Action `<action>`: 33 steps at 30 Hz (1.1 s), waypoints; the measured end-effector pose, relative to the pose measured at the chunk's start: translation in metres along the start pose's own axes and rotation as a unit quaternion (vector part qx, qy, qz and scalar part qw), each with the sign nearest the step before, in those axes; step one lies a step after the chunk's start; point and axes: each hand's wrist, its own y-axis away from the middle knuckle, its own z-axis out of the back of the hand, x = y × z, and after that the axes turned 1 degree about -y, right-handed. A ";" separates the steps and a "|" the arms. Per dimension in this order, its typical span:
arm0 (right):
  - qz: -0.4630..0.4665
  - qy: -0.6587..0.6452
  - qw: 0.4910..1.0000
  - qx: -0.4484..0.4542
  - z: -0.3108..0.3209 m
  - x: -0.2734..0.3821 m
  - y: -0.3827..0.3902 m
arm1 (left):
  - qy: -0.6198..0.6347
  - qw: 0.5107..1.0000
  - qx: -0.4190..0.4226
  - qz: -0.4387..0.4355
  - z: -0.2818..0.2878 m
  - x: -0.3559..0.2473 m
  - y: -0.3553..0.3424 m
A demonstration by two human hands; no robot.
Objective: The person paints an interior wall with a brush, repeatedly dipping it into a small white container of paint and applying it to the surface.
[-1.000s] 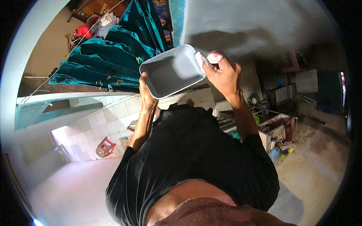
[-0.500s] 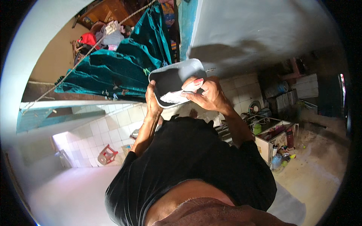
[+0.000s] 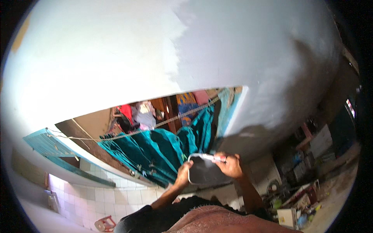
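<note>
Okay, left hand (image 3: 183,174) pinches tray (image 3: 206,174) at its left edge. Right hand (image 3: 230,167) is curled tight round brush (image 3: 218,158), at tray's far rim.

left hand (image 3: 183,173) partly hidden by tray (image 3: 206,173), red stool (image 3: 104,224) cut off

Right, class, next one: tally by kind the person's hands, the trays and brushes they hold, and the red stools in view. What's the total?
Hands, left hand and right hand: 2
White-rimmed tray: 1
Brush: 1
Red stool, partly cut off by the lower edge: 1
Total: 5
</note>
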 end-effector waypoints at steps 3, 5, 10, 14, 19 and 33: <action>0.075 0.133 0.988 -0.028 -0.020 -0.001 0.008 | 0.000 1.000 0.009 0.027 -0.006 -0.030 0.012; 0.056 0.073 0.995 -0.034 -0.027 0.013 0.006 | -0.016 0.998 -0.031 0.054 -0.027 -0.063 0.050; -0.049 -0.015 0.998 0.020 -0.018 0.069 -0.005 | 0.057 0.997 -0.011 0.059 0.014 -0.056 0.038; -0.103 -0.169 0.963 0.185 -0.028 0.054 -0.001 | 0.060 0.997 -0.001 0.054 0.033 -0.051 0.026; -0.101 -0.159 0.970 0.153 -0.030 0.061 -0.013 | 0.035 0.999 -0.015 0.038 0.044 -0.059 0.018; 0.042 0.106 0.993 -0.031 -0.037 0.089 -0.011 | 0.072 0.990 0.118 0.011 0.024 -0.066 0.042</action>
